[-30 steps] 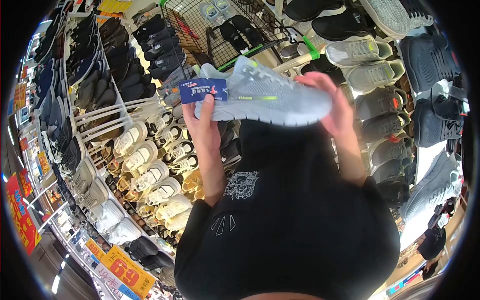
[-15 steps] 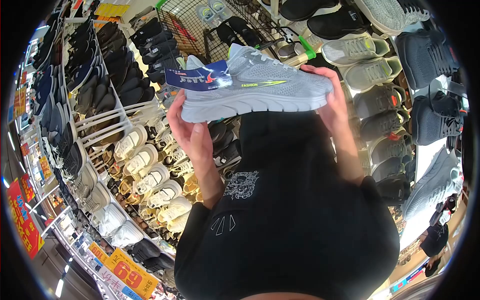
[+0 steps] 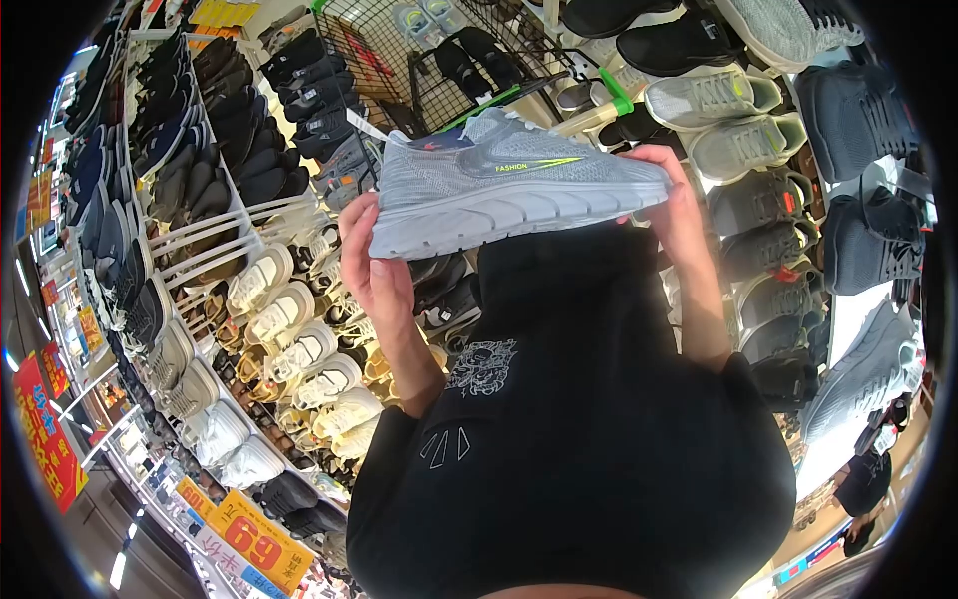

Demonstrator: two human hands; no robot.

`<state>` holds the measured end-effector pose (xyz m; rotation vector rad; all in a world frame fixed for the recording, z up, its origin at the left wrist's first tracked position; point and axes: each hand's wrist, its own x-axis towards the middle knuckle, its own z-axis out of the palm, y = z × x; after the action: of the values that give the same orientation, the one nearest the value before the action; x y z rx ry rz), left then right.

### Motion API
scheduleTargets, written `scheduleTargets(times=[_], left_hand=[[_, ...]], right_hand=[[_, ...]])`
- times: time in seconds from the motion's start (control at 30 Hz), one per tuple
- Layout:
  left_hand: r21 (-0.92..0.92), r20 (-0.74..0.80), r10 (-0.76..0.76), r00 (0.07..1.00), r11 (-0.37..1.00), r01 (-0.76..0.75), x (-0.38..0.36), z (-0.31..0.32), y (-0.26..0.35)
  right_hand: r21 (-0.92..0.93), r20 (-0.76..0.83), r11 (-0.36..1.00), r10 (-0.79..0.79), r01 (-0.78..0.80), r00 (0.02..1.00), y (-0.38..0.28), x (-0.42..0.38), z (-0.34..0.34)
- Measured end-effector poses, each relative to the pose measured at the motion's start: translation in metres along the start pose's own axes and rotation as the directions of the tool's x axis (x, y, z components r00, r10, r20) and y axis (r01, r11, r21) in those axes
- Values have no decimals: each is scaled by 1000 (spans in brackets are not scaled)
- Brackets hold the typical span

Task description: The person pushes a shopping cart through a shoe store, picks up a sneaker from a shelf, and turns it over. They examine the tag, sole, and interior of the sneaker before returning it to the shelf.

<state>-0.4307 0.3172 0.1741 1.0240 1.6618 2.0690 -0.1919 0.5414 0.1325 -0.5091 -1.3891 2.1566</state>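
Observation:
A light grey sneaker with a yellow-green stripe and the word FASHION is held level in front of my chest, toe to the right. My left hand is closed round the heel, its thumb against the sole. At the other end, my right hand grips the toe. The thick ridged sole edge faces me and tips slightly upward. A white tag edge sticks up by the heel; most of the blue tag is hidden behind the shoe.
Beyond the sneaker stands a shopping cart with green trim, with dark shoes seen through its mesh. Racks of light shoes line the left, under an orange price sign. More sneakers fill the right shelves.
The sneaker has tilted and shifted slightly right and down, showing more of its sole edge. Its blue tag, spread across the heel side before, has swung behind the shoe. Both hands keep their hold.

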Motion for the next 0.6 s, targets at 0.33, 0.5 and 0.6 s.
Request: scheduleTargets(times=[0.33,0.5,0.6], left_hand=[[399,109,45,993,913,-86,2,0,10],[110,-45,-12,999,994,17,1,5,5],[-203,-78,-195,978,963,176,-4,-7,5]], right_hand=[[-77,-72,995,52,-57,996,-4,-2,3],[-25,-63,998,58,-59,996,-8,-3,4],[77,-109,988,139,-131,984,-12,-3,7]])
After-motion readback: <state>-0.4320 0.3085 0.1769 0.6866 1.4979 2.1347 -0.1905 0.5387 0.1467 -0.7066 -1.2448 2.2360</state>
